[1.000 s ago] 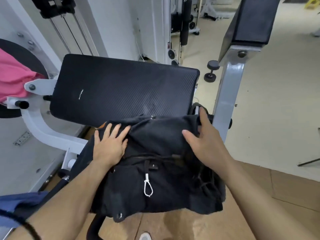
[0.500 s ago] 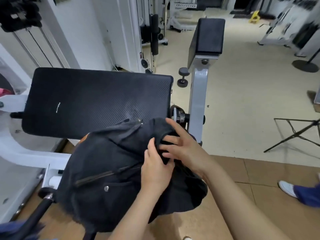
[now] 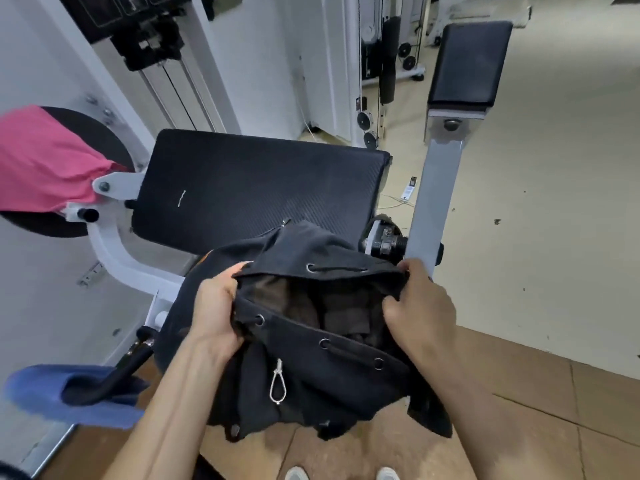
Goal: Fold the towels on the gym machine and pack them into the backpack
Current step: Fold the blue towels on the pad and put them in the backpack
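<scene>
A black backpack [image 3: 311, 386] rests against the front of the gym machine's black pad [image 3: 256, 188], its drawstring mouth pulled wide with a dark brown lining showing inside. My left hand [image 3: 216, 306] grips the left rim of the mouth. My right hand [image 3: 420, 306] grips the right rim. A pink towel [image 3: 45, 161] hangs over the machine's round part at the left. A blue towel [image 3: 69, 393] is draped over a black handle at the lower left.
The white machine frame [image 3: 114, 258] curves down on the left. A grey post [image 3: 436, 195] with a second black pad [image 3: 471, 64] stands just right of the backpack. More gym equipment stands behind. My shoes [image 3: 341, 474] show at the bottom on brown floor tiles.
Both hands moved from the closed top of the backpack to its rim and pulled the mouth apart. The view swung back left, so the pink and blue towels show again.
</scene>
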### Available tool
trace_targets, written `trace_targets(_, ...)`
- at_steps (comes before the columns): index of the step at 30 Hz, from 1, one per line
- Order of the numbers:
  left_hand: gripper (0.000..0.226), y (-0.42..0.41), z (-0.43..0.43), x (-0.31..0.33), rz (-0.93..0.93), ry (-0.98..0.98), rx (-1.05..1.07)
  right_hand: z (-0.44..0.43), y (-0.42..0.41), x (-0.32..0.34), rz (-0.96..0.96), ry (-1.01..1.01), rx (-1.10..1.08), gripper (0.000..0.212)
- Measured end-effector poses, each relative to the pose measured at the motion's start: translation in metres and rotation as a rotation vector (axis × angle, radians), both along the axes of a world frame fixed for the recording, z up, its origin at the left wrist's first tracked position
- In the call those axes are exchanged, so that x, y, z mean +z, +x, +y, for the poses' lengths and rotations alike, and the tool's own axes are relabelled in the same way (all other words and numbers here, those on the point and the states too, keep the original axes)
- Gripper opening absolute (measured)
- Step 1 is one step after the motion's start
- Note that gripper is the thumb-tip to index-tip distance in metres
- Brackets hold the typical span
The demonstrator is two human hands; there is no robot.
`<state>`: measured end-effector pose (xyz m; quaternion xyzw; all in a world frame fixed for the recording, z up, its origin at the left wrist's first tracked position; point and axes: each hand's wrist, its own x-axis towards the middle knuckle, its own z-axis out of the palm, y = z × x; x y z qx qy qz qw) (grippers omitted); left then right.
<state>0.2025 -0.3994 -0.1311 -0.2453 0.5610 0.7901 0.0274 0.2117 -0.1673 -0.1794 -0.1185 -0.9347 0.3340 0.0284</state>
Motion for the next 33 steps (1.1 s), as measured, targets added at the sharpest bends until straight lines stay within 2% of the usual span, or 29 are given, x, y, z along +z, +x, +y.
trace_targets(3,0.057,0.007,-0.007,0.01,0.009,-0.355,-0.071,-0.001,-0.015,0.009,0.02,0.14,0.068,0.056)
trace_targets(5,0.058,0.011,-0.004,-0.003,0.052,-0.727,-0.136,0.004,-0.019,0.002,-0.025,0.168,0.156,0.061)
trace_targets(7,0.063,0.019,0.008,-0.032,0.086,-1.209,-0.302,0.014,-0.018,-0.006,-0.061,0.175,0.277,0.066)
trace_targets(9,0.07,0.026,0.025,-0.067,0.068,-1.632,-0.502,0.021,-0.017,-0.009,-0.106,0.091,0.405,0.07)
trace_targets(11,0.071,0.03,0.043,-0.099,-0.056,-1.83,-0.683,0.022,-0.018,-0.009,-0.175,0.03,0.493,0.073)
trace_targets(13,0.072,0.027,0.052,-0.116,-0.178,-1.84,-0.802,0.017,-0.017,-0.011,-0.221,0.027,0.555,0.078)
trace_targets(16,0.071,0.019,0.05,-0.108,-0.26,-1.661,-0.907,0.019,-0.018,-0.005,-0.289,0.043,0.615,0.083)
trace_targets(19,0.071,0.03,0.033,-0.087,-0.171,-1.413,-0.88,0.025,-0.019,0.019,-0.299,0.213,0.623,0.072)
trace_targets(21,0.071,0.046,0.016,-0.075,-0.053,-1.337,-0.758,0.021,-0.017,0.035,-0.204,0.305,0.596,0.056)
trace_targets(24,0.051,0.066,-0.014,-0.059,0.067,-1.189,-0.491,-0.006,-0.014,0.057,-0.069,0.188,0.627,0.034)
trace_targets(27,0.032,0.09,-0.057,-0.051,0.063,-1.21,-0.332,-0.059,-0.005,0.073,-0.008,0.083,0.74,0.024)
trace_targets(33,0.028,0.152,-0.169,-0.046,-0.012,-1.168,-0.178,-0.196,0.027,0.073,0.006,0.048,0.937,0.019)
